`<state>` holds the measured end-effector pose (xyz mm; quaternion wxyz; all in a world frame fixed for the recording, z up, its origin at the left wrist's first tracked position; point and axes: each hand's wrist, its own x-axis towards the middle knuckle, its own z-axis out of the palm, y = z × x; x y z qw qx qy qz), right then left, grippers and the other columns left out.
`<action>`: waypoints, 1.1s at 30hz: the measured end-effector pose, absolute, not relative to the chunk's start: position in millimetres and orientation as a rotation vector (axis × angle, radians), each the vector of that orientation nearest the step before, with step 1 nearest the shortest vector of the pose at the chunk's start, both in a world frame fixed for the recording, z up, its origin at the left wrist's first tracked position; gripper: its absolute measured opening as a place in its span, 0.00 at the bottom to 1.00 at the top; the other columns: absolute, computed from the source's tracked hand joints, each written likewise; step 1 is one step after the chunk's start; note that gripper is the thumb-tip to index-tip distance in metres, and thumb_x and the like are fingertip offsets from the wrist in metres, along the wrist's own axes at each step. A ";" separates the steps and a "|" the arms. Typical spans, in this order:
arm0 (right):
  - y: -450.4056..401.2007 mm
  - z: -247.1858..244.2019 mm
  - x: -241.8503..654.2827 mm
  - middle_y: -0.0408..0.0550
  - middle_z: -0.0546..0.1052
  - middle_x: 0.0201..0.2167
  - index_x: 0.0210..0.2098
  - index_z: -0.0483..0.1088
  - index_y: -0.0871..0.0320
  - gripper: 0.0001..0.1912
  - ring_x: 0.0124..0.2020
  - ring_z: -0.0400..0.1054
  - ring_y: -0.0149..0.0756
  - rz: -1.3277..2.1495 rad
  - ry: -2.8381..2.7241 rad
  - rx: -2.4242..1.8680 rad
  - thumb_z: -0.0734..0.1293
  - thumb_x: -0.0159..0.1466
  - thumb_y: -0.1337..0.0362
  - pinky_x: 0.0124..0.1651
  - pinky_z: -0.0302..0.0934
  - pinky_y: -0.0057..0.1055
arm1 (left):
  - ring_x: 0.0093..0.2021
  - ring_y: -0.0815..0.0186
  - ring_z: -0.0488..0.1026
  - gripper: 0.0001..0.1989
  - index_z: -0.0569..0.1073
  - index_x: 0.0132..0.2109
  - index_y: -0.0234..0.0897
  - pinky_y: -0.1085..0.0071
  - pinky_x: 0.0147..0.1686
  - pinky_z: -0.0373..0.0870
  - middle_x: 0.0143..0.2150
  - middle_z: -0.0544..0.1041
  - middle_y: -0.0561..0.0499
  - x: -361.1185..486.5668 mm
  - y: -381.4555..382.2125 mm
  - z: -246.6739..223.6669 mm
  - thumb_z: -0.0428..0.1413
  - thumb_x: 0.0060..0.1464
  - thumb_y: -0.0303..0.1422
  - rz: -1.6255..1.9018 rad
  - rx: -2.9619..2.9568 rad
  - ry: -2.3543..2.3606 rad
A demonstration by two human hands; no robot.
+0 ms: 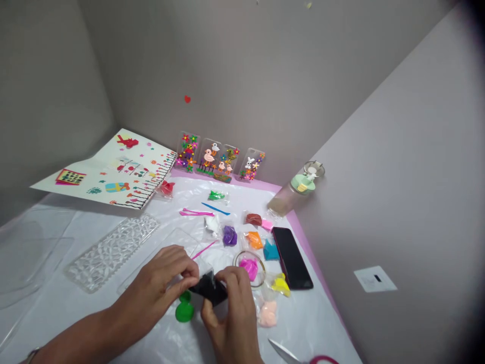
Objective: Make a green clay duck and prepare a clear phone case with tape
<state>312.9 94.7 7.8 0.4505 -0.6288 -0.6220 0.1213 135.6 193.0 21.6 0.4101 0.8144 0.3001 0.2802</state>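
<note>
Biggest first: bench (303, 331) w/ white cover & pink edge, under & all round both grips. Drawing sheet (98, 164) far ahead-left of L grip. Patterned clear case (113, 253) lies left of L grip. Bottle (297, 191) leans well ahead-right of R grip; phone (292, 259) nearer, same side. Four decorated cases (208, 155) stand at the wall, far ahead of both grips.

L grip (172, 273) pinches one end of black packet (210, 289), thumb vs. fingers; R grip (237, 303) pinches the other end, thumb below, fingers on top. So packet sits b/w the two, held up off bench. Scissors (283, 351) near, right of R grip, partly out of frame.

Smaller: wrapped clay lumps ahead & right of R grip, incl. purple (229, 235), orange (254, 240), yellow (281, 284) & peach (268, 313). Hoop (264, 273) just beyond R grip, around a magenta lump (249, 269). Blue tool (215, 209) farther ahead. Smallest: two green pieces (184, 312), unwrapped, just below L grip's fingertips.

Progress, my guess: the four cases look done, green is out, black's being handled; most other lumps look bagged, patterned case undecorated. Can't tell if packet's open.

Text: no brand legible on phone or bottle; wall plate (375, 279) far right of R grip has marks too faint to read.
</note>
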 end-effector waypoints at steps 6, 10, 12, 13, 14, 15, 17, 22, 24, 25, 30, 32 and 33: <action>94.2 35.3 320.5 0.49 0.79 0.39 0.53 0.75 0.50 0.19 0.38 0.75 0.39 1.239 -1.083 -1.210 0.62 0.71 0.49 0.43 0.69 0.33 | 0.44 0.63 0.72 0.10 0.74 0.36 0.44 0.69 0.47 0.63 0.38 0.74 0.56 134.9 195.0 29.7 0.54 0.66 0.40 0.565 1.740 0.709; 99.8 38.7 317.2 0.44 0.76 0.30 0.38 0.81 0.52 0.11 0.29 0.70 0.32 1.257 -1.013 -1.194 0.73 0.63 0.53 0.34 0.65 0.28 | 0.40 0.63 0.73 0.12 0.75 0.34 0.42 0.68 0.43 0.64 0.35 0.72 0.56 139.4 188.3 33.3 0.57 0.62 0.42 0.494 1.604 0.697; 101.0 35.6 315.4 0.43 0.75 0.28 0.33 0.81 0.53 0.09 0.29 0.68 0.31 1.220 -0.967 -1.218 0.75 0.60 0.55 0.33 0.63 0.26 | 0.40 0.62 0.72 0.12 0.74 0.33 0.41 0.68 0.43 0.63 0.35 0.72 0.55 141.8 185.1 34.4 0.58 0.60 0.42 0.488 1.577 0.696; 101.0 34.2 314.9 0.43 0.75 0.27 0.33 0.81 0.54 0.09 0.28 0.68 0.31 1.214 -0.955 -1.226 0.76 0.59 0.56 0.32 0.62 0.26 | 0.40 0.62 0.72 0.12 0.74 0.32 0.40 0.67 0.43 0.63 0.34 0.72 0.55 142.6 184.0 34.8 0.58 0.60 0.42 0.489 1.564 0.692; 100.7 33.2 314.9 0.43 0.75 0.27 0.33 0.81 0.54 0.08 0.28 0.67 0.31 1.211 -0.956 -1.232 0.76 0.59 0.56 0.32 0.62 0.26 | 0.40 0.62 0.72 0.12 0.74 0.32 0.40 0.67 0.43 0.63 0.35 0.73 0.55 143.2 183.3 34.9 0.58 0.59 0.42 0.490 1.550 0.689; 100.3 32.9 315.2 0.43 0.76 0.28 0.34 0.81 0.54 0.08 0.28 0.67 0.31 1.205 -0.971 -1.238 0.76 0.59 0.57 0.32 0.61 0.26 | 0.40 0.62 0.72 0.12 0.75 0.32 0.40 0.67 0.43 0.63 0.34 0.73 0.55 143.4 182.8 34.7 0.58 0.59 0.42 0.491 1.539 0.692; 99.6 33.9 316.7 0.44 0.76 0.28 0.33 0.81 0.54 0.06 0.29 0.68 0.31 1.170 -1.022 -1.260 0.75 0.60 0.58 0.33 0.61 0.26 | 0.40 0.61 0.73 0.12 0.75 0.32 0.40 0.66 0.44 0.63 0.35 0.73 0.55 143.3 182.4 33.5 0.59 0.58 0.42 0.497 1.529 0.710; 99.4 38.3 317.8 0.43 0.74 0.27 0.28 0.76 0.57 0.05 0.29 0.67 0.31 1.073 -1.171 -1.309 0.72 0.60 0.65 0.32 0.58 0.25 | 0.39 0.62 0.72 0.12 0.75 0.32 0.40 0.67 0.42 0.64 0.34 0.73 0.54 142.3 180.7 28.9 0.60 0.59 0.42 0.509 1.521 0.702; 99.2 38.4 315.7 0.42 0.72 0.26 0.27 0.73 0.57 0.05 0.29 0.66 0.30 0.992 -1.215 -1.317 0.71 0.60 0.68 0.32 0.58 0.25 | 0.38 0.63 0.72 0.12 0.75 0.32 0.40 0.68 0.41 0.65 0.33 0.73 0.55 141.9 179.0 27.5 0.59 0.60 0.43 0.531 1.542 0.673; 98.9 38.2 314.3 0.42 0.71 0.26 0.27 0.72 0.57 0.05 0.29 0.66 0.30 0.944 -1.234 -1.322 0.70 0.60 0.69 0.31 0.58 0.25 | 0.38 0.63 0.72 0.13 0.74 0.32 0.40 0.68 0.40 0.65 0.33 0.72 0.55 141.6 178.1 27.0 0.58 0.61 0.42 0.552 1.568 0.653; 96.7 38.0 306.9 0.41 0.70 0.26 0.27 0.67 0.56 0.08 0.29 0.65 0.30 0.783 -1.332 -1.348 0.66 0.62 0.71 0.32 0.58 0.25 | 0.39 0.63 0.71 0.12 0.73 0.33 0.41 0.69 0.43 0.66 0.33 0.72 0.54 139.8 174.4 24.8 0.54 0.66 0.39 0.670 1.728 0.591; 95.9 37.9 305.3 0.41 0.69 0.25 0.26 0.66 0.55 0.09 0.28 0.65 0.30 0.733 -1.355 -1.362 0.66 0.62 0.71 0.31 0.57 0.25 | 0.40 0.63 0.71 0.12 0.73 0.34 0.42 0.68 0.45 0.67 0.34 0.72 0.54 138.9 174.1 24.4 0.53 0.67 0.38 0.689 1.749 0.580; 95.6 37.5 305.2 0.41 0.69 0.25 0.26 0.66 0.55 0.09 0.28 0.65 0.30 0.709 -1.360 -1.371 0.66 0.62 0.71 0.31 0.57 0.25 | 0.40 0.63 0.71 0.12 0.73 0.34 0.42 0.68 0.46 0.67 0.34 0.72 0.54 138.3 174.1 24.7 0.53 0.67 0.38 0.692 1.748 0.572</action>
